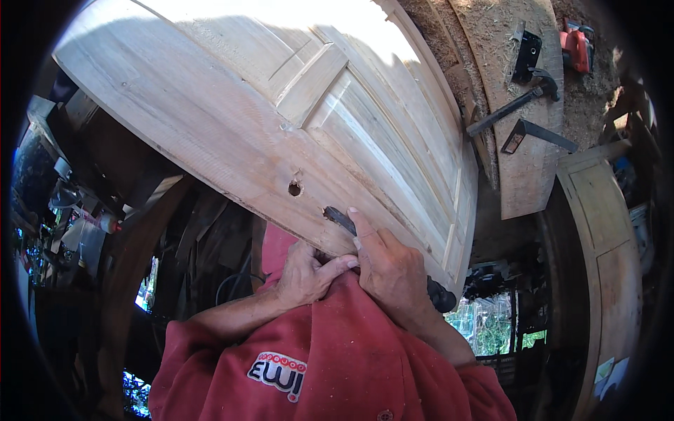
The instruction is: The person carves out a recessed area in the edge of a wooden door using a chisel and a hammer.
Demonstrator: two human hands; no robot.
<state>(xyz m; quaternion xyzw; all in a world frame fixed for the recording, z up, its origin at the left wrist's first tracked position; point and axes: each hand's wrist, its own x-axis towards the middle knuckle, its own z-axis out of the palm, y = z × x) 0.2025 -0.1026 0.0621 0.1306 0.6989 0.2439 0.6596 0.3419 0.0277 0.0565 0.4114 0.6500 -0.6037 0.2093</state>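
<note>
1. Door [267,91]: pale panelled wood, lying flat, its edge toward you. One round hole [294,188] sits near that edge; a second opening lies just beside it.
2. Tool [340,219]: dark, slim, its tip at the second opening and its handle running back under your right palm.
3. Right hand [390,270]: fingers wrapped tight around the tool, thumb laid along the shaft. Keep that thumb as the guide.
4. Left hand [305,275]: curled against the right, fingers bent; what it grips I cannot tell. Use it for bracing.
5. Judgement: press in line with the shaft, short strokes, to avoid splitting the edge.
6. Hammer [512,104]: on the bench, well apart.
</note>
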